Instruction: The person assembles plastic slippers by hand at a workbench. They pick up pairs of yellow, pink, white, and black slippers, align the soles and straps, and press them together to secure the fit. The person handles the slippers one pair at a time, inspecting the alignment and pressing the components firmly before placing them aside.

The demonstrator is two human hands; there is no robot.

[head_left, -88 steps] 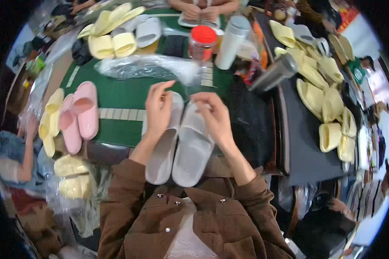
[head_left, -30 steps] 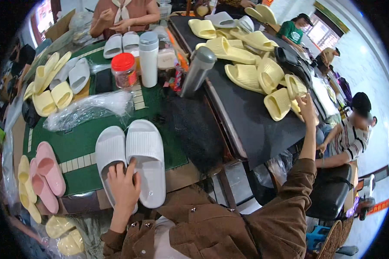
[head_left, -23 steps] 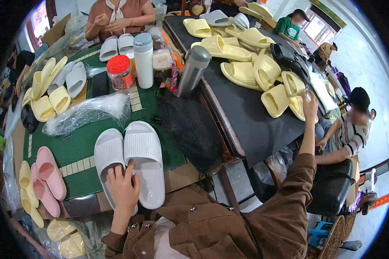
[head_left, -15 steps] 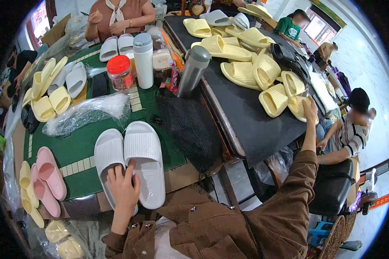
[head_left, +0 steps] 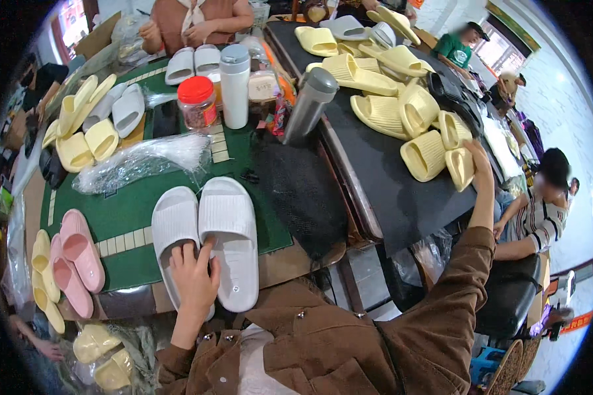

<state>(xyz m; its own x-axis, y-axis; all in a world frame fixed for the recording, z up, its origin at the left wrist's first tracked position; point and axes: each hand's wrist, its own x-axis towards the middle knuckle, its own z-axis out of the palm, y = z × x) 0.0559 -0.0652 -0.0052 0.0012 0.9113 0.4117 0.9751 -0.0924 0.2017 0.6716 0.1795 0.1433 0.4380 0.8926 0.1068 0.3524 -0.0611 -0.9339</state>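
A pair of pale grey ribbed slippers [head_left: 228, 214] lies side by side at the near edge of the green table. My left hand [head_left: 194, 283] grips them where their inner sides meet, its fingertips tucked by the straps. Out to the right, my right arm is stretched over the black table. My right hand [head_left: 482, 161] is closed on the side of a yellow slipper [head_left: 458, 169], its fingertips partly hidden. That slipper lies at the near right end of a heap of yellow slippers [head_left: 420, 108].
A bundle of clear plastic strips [head_left: 145, 164], a red-lidded jar [head_left: 197, 102], a white bottle [head_left: 234, 89] and a steel flask [head_left: 308, 105] stand or lie beyond. Black mesh [head_left: 300, 197] hangs between the tables. Pink slippers [head_left: 78, 260] lie left. People sit around.
The view has shifted a little, so most things sit slightly further right. My right hand has moved further round the yellow slipper, which has turned. My left hand keeps its place on the grey pair.
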